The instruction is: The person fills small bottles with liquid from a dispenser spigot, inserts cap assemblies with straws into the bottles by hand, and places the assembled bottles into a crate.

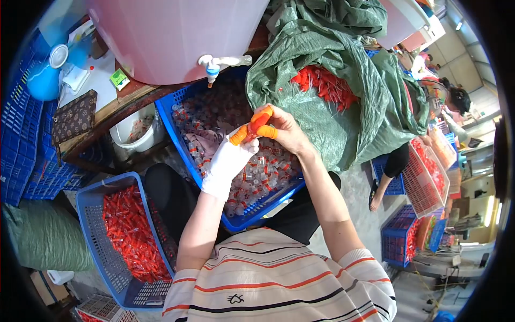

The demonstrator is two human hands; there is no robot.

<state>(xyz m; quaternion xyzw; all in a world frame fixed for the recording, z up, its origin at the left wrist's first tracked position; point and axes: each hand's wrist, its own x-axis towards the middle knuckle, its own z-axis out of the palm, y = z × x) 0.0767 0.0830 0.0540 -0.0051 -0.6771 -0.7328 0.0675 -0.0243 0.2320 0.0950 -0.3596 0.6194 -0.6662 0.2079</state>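
My left hand (229,160) wears a white glove with an orange finger cover. My right hand (288,130) has orange covers on its thumb and a finger. The two meet over a blue basket, fingertips closed together around a small red piece (251,132) that is mostly hidden, so its kind is unclear. Below them, the blue basket (261,216) holds many small clear plastic bottles (266,176) with red-and-white bands. Right of my hands, an open green woven sack (327,140) contains red pieces with thin pale strands (325,86).
A blue-grey basket (87,214) of red, clear-wrapped pieces stands by my left leg. Behind the bottles, a large pinkish tub (177,40) with a tap (213,70) rests on a wooden table. A white bucket (153,140) sits underneath. Other people and crates are at right.
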